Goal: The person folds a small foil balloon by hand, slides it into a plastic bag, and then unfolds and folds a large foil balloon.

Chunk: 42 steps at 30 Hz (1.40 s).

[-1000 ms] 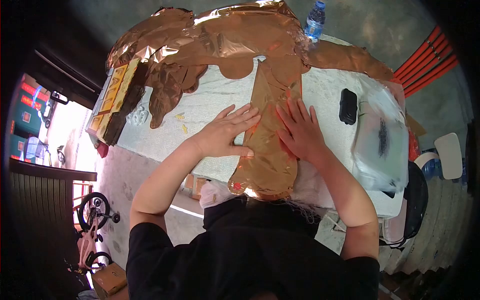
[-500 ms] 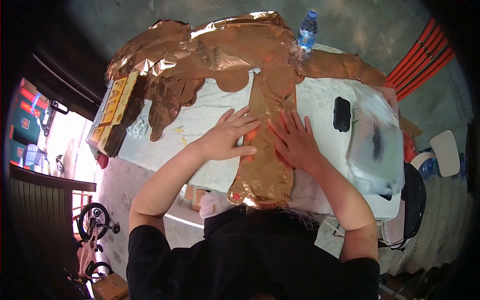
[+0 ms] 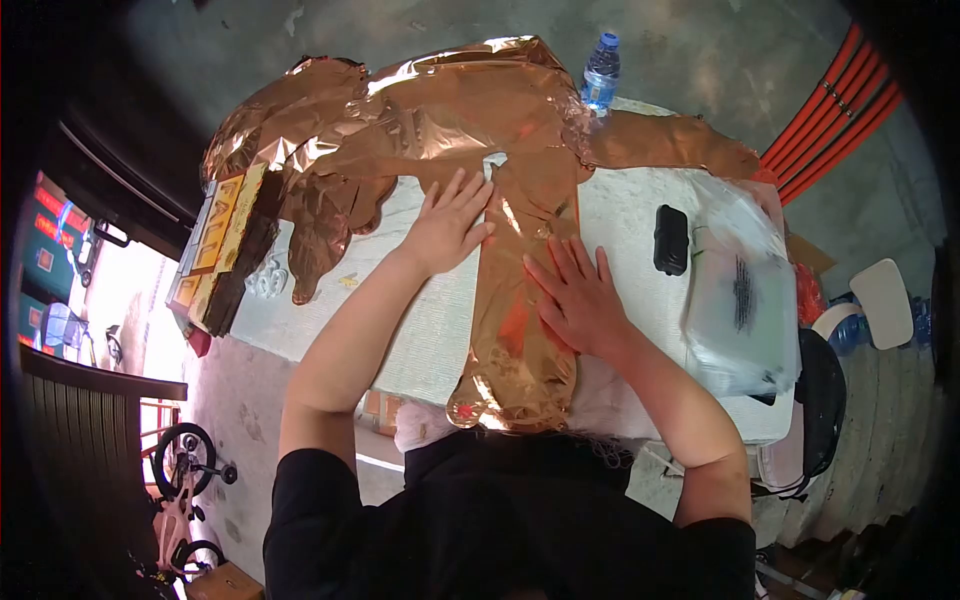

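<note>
A large copper-coloured foil sheet (image 3: 440,115) spreads over the far side of the white table (image 3: 425,325). One long strip of it runs down to the near edge, wrinkled and shiny, with a small red mark near its bottom left. My left hand (image 3: 450,225) rests at the strip's upper left edge, fingers apart and pointing away from me. Lower down, my right hand (image 3: 580,300) lies with spread fingers on the strip's right side. Neither hand grips anything.
Behind the foil stands a water bottle (image 3: 601,75). To the right are a black case (image 3: 671,240) and a stack of clear plastic bags (image 3: 742,310). A yellow-patterned box (image 3: 222,245) sits at the left edge, beside a crumpled clear item (image 3: 267,279).
My left hand has slid up and away along the strip's left edge. My right hand has stayed on the strip's right side. The whole view has shifted slightly.
</note>
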Each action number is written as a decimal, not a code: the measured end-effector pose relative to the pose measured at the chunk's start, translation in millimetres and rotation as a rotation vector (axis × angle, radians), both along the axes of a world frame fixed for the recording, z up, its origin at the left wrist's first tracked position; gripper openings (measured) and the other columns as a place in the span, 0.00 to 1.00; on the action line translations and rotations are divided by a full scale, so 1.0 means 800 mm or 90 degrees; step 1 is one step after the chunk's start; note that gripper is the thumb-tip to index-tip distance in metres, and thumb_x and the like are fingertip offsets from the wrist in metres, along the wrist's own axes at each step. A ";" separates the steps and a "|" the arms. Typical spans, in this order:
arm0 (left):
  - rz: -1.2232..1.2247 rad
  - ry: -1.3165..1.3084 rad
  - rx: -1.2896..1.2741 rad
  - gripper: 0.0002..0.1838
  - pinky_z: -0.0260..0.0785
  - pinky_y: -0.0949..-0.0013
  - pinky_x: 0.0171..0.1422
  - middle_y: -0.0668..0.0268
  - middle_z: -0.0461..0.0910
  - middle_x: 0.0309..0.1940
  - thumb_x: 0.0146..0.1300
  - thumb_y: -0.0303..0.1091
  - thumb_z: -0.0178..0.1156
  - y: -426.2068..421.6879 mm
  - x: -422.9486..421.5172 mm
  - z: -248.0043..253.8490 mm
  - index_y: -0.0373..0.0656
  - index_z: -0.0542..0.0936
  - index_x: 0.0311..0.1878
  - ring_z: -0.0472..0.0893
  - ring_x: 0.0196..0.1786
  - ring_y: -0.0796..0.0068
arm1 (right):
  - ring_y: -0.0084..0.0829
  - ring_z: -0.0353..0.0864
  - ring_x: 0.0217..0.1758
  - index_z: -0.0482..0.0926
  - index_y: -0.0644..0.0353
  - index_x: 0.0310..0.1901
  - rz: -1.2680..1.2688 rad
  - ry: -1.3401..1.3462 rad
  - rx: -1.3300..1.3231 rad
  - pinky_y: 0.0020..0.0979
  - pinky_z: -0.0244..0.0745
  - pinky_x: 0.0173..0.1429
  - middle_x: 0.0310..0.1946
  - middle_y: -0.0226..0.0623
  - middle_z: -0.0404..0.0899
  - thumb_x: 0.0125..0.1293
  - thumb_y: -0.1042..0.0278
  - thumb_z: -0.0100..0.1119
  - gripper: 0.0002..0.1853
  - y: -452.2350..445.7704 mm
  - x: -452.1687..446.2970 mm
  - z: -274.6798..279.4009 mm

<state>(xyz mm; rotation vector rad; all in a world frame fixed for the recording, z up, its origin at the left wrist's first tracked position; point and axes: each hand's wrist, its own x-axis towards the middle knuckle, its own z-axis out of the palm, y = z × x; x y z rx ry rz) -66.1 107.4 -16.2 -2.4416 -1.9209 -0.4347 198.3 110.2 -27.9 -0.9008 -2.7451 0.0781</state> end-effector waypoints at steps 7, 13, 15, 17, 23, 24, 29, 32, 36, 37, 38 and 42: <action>-0.240 -0.141 -0.028 0.28 0.59 0.58 0.71 0.55 0.71 0.63 0.56 0.21 0.54 -0.092 0.015 0.017 0.39 0.70 0.64 0.67 0.68 0.52 | 0.53 0.50 0.75 0.58 0.42 0.71 0.014 0.017 0.013 0.62 0.40 0.72 0.73 0.45 0.52 0.68 0.55 0.44 0.29 0.001 0.002 -0.004; -0.166 -0.139 -0.107 0.28 0.52 0.50 0.75 0.55 0.70 0.64 0.54 0.26 0.58 -0.171 0.042 0.053 0.39 0.73 0.62 0.62 0.71 0.52 | 0.55 0.48 0.75 0.57 0.43 0.72 0.067 -0.014 -0.013 0.63 0.39 0.72 0.74 0.46 0.50 0.68 0.55 0.45 0.30 -0.027 0.016 0.007; -0.179 -0.173 -0.144 0.29 0.48 0.47 0.76 0.56 0.70 0.64 0.51 0.30 0.61 -0.198 0.044 0.057 0.40 0.75 0.61 0.61 0.72 0.53 | 0.55 0.47 0.76 0.57 0.44 0.72 0.106 -0.024 -0.023 0.64 0.39 0.72 0.74 0.46 0.49 0.68 0.56 0.46 0.30 -0.046 0.025 0.017; -0.220 -0.200 -0.166 0.30 0.48 0.47 0.76 0.58 0.70 0.64 0.49 0.30 0.62 -0.219 0.050 0.064 0.42 0.76 0.60 0.61 0.72 0.56 | 0.55 0.47 0.76 0.57 0.44 0.72 0.106 -0.023 -0.026 0.64 0.38 0.72 0.74 0.47 0.49 0.67 0.56 0.46 0.31 -0.062 0.032 0.016; -0.216 -0.163 -0.005 0.25 0.57 0.53 0.72 0.64 0.76 0.53 0.46 0.33 0.66 -0.220 0.070 0.043 0.44 0.79 0.52 0.72 0.60 0.64 | 0.55 0.48 0.76 0.58 0.44 0.72 0.096 -0.022 -0.032 0.64 0.38 0.72 0.73 0.48 0.50 0.66 0.57 0.47 0.31 -0.087 0.036 0.022; -0.248 -0.176 0.048 0.22 0.60 0.55 0.70 0.65 0.77 0.50 0.46 0.34 0.66 -0.216 0.072 0.041 0.44 0.80 0.49 0.74 0.57 0.65 | 0.55 0.48 0.76 0.58 0.44 0.72 0.091 -0.014 -0.027 0.65 0.38 0.72 0.73 0.48 0.50 0.66 0.57 0.47 0.31 -0.089 0.037 0.021; -0.314 -0.120 0.113 0.19 0.69 0.58 0.62 0.63 0.80 0.48 0.46 0.29 0.63 -0.193 0.069 0.039 0.42 0.82 0.46 0.77 0.55 0.61 | 0.54 0.48 0.76 0.58 0.45 0.72 0.081 0.000 -0.030 0.65 0.37 0.72 0.73 0.47 0.51 0.66 0.57 0.48 0.31 -0.093 0.037 0.018; -0.347 -0.087 0.124 0.19 0.73 0.62 0.58 0.64 0.82 0.46 0.45 0.27 0.62 -0.190 0.068 0.034 0.41 0.83 0.45 0.79 0.53 0.63 | 0.53 0.49 0.75 0.57 0.47 0.72 0.076 0.008 -0.039 0.63 0.37 0.73 0.73 0.46 0.52 0.66 0.59 0.48 0.32 -0.091 0.040 0.016; -0.306 -0.141 0.098 0.17 0.74 0.64 0.55 0.62 0.83 0.45 0.46 0.24 0.62 -0.193 0.069 0.028 0.42 0.84 0.44 0.80 0.52 0.63 | 0.48 0.54 0.75 0.59 0.52 0.71 0.064 0.172 -0.476 0.54 0.43 0.76 0.70 0.44 0.59 0.64 0.71 0.50 0.32 -0.061 0.058 0.032; -0.305 -0.143 0.098 0.17 0.74 0.64 0.55 0.62 0.83 0.45 0.46 0.24 0.62 -0.195 0.069 0.027 0.42 0.84 0.44 0.80 0.52 0.63 | 0.48 0.54 0.75 0.59 0.52 0.71 0.064 0.170 -0.476 0.54 0.43 0.76 0.70 0.44 0.59 0.64 0.71 0.50 0.32 -0.054 0.069 0.036; -0.258 -0.223 0.059 0.16 0.74 0.64 0.56 0.61 0.83 0.46 0.47 0.23 0.62 -0.196 0.069 0.025 0.42 0.84 0.43 0.80 0.53 0.63 | 0.47 0.57 0.74 0.61 0.53 0.69 0.099 0.159 -0.373 0.51 0.47 0.76 0.68 0.44 0.62 0.62 0.75 0.50 0.31 -0.047 0.082 0.039; -0.164 -0.404 -0.041 0.16 0.73 0.65 0.56 0.58 0.83 0.46 0.49 0.18 0.60 -0.194 0.068 0.023 0.41 0.85 0.42 0.80 0.52 0.61 | 0.45 0.65 0.68 0.71 0.57 0.61 0.201 0.150 -0.130 0.43 0.60 0.72 0.63 0.42 0.69 0.56 0.79 0.56 0.28 -0.052 0.079 0.042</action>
